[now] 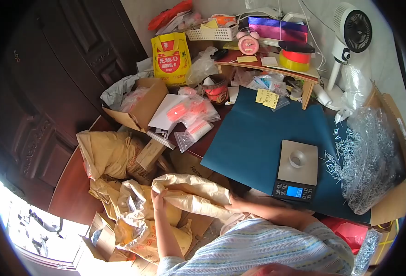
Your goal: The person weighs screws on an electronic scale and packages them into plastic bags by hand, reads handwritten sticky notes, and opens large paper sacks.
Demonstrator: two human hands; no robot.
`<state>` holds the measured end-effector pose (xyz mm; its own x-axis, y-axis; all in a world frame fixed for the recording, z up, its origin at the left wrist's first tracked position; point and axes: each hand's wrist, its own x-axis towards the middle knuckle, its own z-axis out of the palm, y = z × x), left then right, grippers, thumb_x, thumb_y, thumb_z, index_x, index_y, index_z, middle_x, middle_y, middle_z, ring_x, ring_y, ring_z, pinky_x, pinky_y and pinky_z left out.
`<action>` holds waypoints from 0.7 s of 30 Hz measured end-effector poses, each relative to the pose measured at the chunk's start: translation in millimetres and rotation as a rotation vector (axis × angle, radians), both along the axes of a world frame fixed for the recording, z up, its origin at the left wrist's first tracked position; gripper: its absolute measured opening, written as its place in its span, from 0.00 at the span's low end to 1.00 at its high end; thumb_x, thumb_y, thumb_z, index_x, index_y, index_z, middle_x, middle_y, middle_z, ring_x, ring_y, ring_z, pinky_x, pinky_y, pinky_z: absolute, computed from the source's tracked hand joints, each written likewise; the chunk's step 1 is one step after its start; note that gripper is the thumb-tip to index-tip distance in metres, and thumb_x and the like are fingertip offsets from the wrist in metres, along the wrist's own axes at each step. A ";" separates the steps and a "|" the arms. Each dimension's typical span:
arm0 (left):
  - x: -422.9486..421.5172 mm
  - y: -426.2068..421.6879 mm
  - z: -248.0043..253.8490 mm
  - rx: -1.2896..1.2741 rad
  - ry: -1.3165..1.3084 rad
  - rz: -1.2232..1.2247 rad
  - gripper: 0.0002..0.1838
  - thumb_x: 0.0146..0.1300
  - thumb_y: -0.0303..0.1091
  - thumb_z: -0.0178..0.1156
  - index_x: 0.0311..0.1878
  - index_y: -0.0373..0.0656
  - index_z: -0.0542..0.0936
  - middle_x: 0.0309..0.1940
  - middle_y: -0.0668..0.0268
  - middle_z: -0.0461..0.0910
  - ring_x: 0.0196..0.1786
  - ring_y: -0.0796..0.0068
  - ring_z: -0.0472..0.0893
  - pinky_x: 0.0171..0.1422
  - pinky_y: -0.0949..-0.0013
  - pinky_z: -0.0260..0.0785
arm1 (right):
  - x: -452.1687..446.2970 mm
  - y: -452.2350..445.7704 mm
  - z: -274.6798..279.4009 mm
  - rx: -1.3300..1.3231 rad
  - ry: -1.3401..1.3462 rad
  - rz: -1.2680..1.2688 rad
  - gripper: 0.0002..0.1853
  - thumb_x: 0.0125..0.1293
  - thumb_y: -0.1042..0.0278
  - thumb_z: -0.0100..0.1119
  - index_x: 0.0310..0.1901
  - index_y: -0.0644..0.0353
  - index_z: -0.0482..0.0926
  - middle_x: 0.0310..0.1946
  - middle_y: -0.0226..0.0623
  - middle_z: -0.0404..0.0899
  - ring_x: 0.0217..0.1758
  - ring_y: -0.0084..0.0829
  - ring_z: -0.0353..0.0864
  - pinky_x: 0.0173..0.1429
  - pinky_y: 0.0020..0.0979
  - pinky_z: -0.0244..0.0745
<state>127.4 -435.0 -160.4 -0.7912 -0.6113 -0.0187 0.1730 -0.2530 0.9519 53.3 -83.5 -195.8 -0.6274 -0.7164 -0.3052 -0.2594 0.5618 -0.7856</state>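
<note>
My left hand [158, 199] grips the left end of a tan paper sack [191, 187], its fingers closed on the rim. At the other end of the same sack, my right hand [238, 205] is closed on the edge. The sack is stretched between both hands, its mouth spread wide, below the front edge of the desk. What lies inside it cannot be made out. More crumpled paper sacks [154, 239] stand beneath and to the left. To the right of my right hand, a digital scale [296, 170] with a small white ring-shaped piece [296, 158] on it rests on the desk.
A dark teal mat [249, 133] covers the desk. Many screws or nails spill from a clear plastic bag [373, 156] at right. Bags of pink pieces [189, 110] lie at left, near an open cardboard box [141, 103]. A white fan [340, 55] stands at the back.
</note>
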 end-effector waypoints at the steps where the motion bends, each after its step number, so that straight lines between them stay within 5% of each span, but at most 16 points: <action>1: -3.8 -11.6 -12.8 -0.076 -0.160 0.096 0.26 0.51 0.20 0.62 0.54 0.44 0.67 0.42 0.63 0.75 0.43 0.70 0.78 0.43 0.70 0.73 | 2.0 0.2 0.6 0.010 0.047 -0.012 0.53 0.60 0.43 0.50 0.62 0.87 0.35 0.63 0.77 0.45 0.70 0.52 0.52 0.70 0.35 0.54; 3: -7.5 -30.1 -33.9 -0.230 -0.483 0.288 0.31 0.51 0.24 0.63 0.59 0.47 0.64 0.47 0.60 0.73 0.46 0.65 0.77 0.46 0.65 0.72 | 8.4 2.8 13.5 0.018 0.158 -0.043 0.50 0.61 0.41 0.49 0.65 0.81 0.40 0.63 0.70 0.51 0.70 0.49 0.53 0.70 0.37 0.55; 6: -8.4 -9.5 -16.7 -0.887 -1.141 0.557 0.39 0.50 0.34 0.66 0.65 0.54 0.58 0.57 0.55 0.65 0.56 0.55 0.72 0.55 0.55 0.66 | 8.1 13.5 54.6 0.051 0.008 0.076 0.42 0.63 0.44 0.48 0.66 0.73 0.50 0.65 0.60 0.55 0.69 0.48 0.56 0.69 0.37 0.57; 7: -5.0 -12.1 -17.0 -0.826 -1.157 0.520 0.43 0.49 0.43 0.67 0.67 0.57 0.56 0.62 0.54 0.59 0.63 0.53 0.64 0.62 0.51 0.58 | 9.4 15.7 50.2 -0.034 0.001 0.080 0.32 0.65 0.50 0.51 0.62 0.67 0.62 0.61 0.56 0.64 0.65 0.47 0.64 0.68 0.37 0.60; 10: 6.6 12.9 0.6 -0.979 -1.357 0.305 0.56 0.42 0.43 0.72 0.71 0.56 0.45 0.70 0.52 0.48 0.71 0.57 0.52 0.68 0.50 0.50 | 8.7 24.5 64.8 -0.156 -0.111 0.258 0.27 0.65 0.58 0.55 0.59 0.67 0.66 0.55 0.53 0.71 0.59 0.43 0.71 0.63 0.37 0.67; 13: 8.0 11.8 -20.0 -0.987 -1.320 0.231 0.60 0.42 0.41 0.72 0.72 0.56 0.39 0.71 0.49 0.40 0.74 0.57 0.42 0.71 0.47 0.44 | 9.1 47.5 106.5 -0.260 -0.238 0.314 0.21 0.67 0.63 0.53 0.58 0.65 0.68 0.51 0.46 0.75 0.55 0.34 0.75 0.60 0.32 0.70; 19: 6.4 49.5 -41.5 -0.893 -1.148 0.229 0.57 0.53 0.65 0.57 0.71 0.40 0.36 0.69 0.36 0.37 0.72 0.44 0.43 0.69 0.46 0.51 | 9.2 129.8 185.4 -0.367 -0.180 0.144 0.20 0.68 0.62 0.51 0.58 0.63 0.68 0.51 0.42 0.76 0.53 0.34 0.77 0.57 0.32 0.74; 21: 6.0 62.0 -57.7 -0.778 -0.973 0.186 0.57 0.53 0.65 0.57 0.70 0.37 0.38 0.67 0.35 0.43 0.71 0.43 0.47 0.69 0.50 0.54 | 12.4 154.5 190.9 -0.365 -0.159 0.034 0.19 0.68 0.63 0.51 0.57 0.61 0.69 0.50 0.41 0.77 0.52 0.33 0.78 0.57 0.32 0.73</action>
